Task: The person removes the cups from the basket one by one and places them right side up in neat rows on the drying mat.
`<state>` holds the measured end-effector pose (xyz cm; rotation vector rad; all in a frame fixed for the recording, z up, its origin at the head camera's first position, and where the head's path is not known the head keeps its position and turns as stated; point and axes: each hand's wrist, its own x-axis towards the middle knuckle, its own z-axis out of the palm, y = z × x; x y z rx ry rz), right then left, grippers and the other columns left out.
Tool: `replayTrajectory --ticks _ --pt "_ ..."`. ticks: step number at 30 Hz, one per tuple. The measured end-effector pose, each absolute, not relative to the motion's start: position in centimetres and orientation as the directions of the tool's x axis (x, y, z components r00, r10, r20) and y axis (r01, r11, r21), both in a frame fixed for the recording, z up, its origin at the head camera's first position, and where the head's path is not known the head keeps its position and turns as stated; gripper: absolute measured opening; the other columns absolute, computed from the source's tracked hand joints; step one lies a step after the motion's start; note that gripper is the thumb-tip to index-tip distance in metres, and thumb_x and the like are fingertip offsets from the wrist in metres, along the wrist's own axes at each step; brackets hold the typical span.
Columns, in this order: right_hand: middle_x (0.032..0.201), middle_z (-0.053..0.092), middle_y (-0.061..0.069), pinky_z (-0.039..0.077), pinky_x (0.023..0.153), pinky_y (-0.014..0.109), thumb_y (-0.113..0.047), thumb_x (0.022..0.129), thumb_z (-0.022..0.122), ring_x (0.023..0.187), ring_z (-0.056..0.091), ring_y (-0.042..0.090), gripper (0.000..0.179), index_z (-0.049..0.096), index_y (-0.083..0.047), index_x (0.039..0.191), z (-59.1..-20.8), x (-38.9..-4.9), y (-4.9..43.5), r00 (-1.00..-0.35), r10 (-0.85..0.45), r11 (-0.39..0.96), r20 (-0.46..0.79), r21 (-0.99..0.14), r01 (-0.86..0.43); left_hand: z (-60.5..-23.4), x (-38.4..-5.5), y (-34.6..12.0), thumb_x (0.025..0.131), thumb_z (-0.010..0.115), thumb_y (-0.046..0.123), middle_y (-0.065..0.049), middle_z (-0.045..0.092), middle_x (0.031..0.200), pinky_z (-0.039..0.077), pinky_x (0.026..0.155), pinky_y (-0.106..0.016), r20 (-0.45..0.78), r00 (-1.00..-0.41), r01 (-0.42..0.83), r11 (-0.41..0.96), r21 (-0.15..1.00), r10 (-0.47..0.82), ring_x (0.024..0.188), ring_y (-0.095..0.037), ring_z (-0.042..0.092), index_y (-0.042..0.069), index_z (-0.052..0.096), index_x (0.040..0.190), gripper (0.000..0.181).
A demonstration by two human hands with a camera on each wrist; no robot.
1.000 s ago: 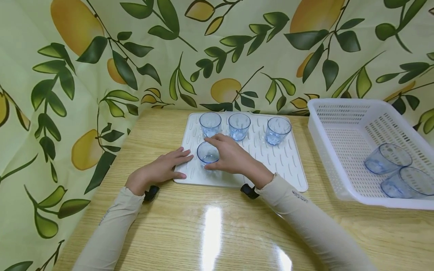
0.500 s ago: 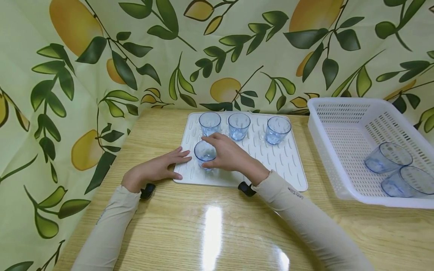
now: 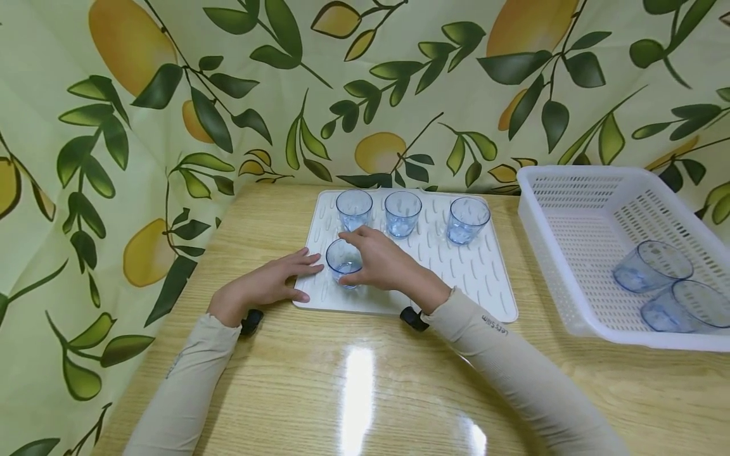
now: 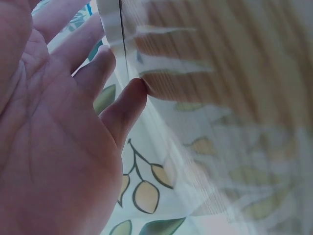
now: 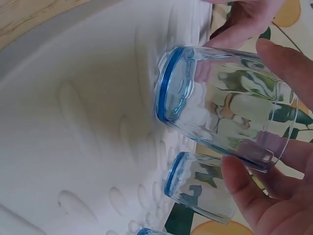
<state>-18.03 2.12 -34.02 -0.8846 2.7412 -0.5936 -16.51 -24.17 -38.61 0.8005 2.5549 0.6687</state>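
Note:
My right hand (image 3: 388, 261) holds a clear bluish drinking glass (image 3: 341, 261) by its upper part, thumb and fingers on opposite sides near the rim. The glass is upright on a white ribbed drying mat (image 3: 467, 285); in the right wrist view its blue-tinted base (image 5: 168, 88) is right at the mat's surface. My left hand (image 3: 265, 283) lies palm down with spread fingers at the mat's left edge, just left of that glass and holding nothing. Behind, along the mat's far side, stand three similar glasses: one at left (image 3: 354, 206), one in the middle (image 3: 402, 218) and one at right (image 3: 467, 221).
To the right of the mat, a white perforated plastic basket (image 3: 570, 313) contains two more glasses lying tilted (image 3: 650, 266). All of it is on a glossy wooden table (image 3: 274, 380). A cloth with a lemon-and-leaf print (image 3: 319, 57) hangs behind and at left.
The right hand and its glass have shifted slightly left on the mat, then stayed nearly still. The left hand has drawn back a little to the left. The other glasses stand as before.

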Motion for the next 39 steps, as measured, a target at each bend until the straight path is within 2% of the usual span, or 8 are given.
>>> replayTrajectory --ticks 9,24,32,39 --pt "0.147 0.048 0.014 0.042 0.113 0.042 -0.044 0.082 0.081 0.137 0.047 0.029 0.087 0.041 -0.015 0.153 -34.4 -17.9 1.8 -0.792 -0.609 0.724 -0.039 -0.435 -0.536 -38.6 -16.4 -24.1 0.087 0.074 0.025 -0.007 0.029 0.164 0.018 0.122 -0.061 -0.218 -0.774 0.408 0.732 0.546 0.594 0.155 -0.037 0.011 0.012 0.046 0.149 0.069" --pt "0.148 0.046 0.013 0.043 0.112 0.044 -0.045 0.082 0.08 0.136 0.046 0.03 0.088 0.038 -0.017 0.154 -34.4 -17.6 1.9 -0.799 -0.601 0.728 -0.033 -0.435 -0.529 -38.5 -16.3 -24.1 0.087 0.075 0.023 -0.007 0.03 0.164 0.018 0.122 -0.06 -0.214 -0.779 0.404 0.733 0.547 0.59 0.155 -0.037 0.011 0.011 0.047 0.149 0.069" --pt "0.146 0.048 0.012 0.045 0.109 0.044 -0.043 0.082 0.081 0.132 0.049 0.03 0.089 0.037 -0.016 0.155 -34.5 -17.4 2.0 -0.809 -0.587 0.728 -0.034 -0.458 -0.51 -38.7 -16.3 -24.3 0.087 0.075 0.027 -0.007 0.03 0.164 0.016 0.122 -0.06 -0.217 -0.792 0.385 0.743 0.548 0.57 0.155 -0.036 0.012 0.01 0.043 0.151 0.074" --pt "0.153 0.041 0.012 0.041 0.113 0.048 -0.042 0.079 0.083 0.139 0.043 0.032 0.096 0.032 -0.019 0.157 -34.7 -17.2 3.2 -0.825 -0.563 0.724 -0.045 -0.508 -0.467 -38.8 -16.3 -24.1 0.086 0.076 0.027 -0.008 0.028 0.165 0.015 0.123 -0.058 -0.224 -0.801 0.361 0.746 0.559 0.555 0.156 -0.035 0.012 0.009 0.043 0.151 0.076"
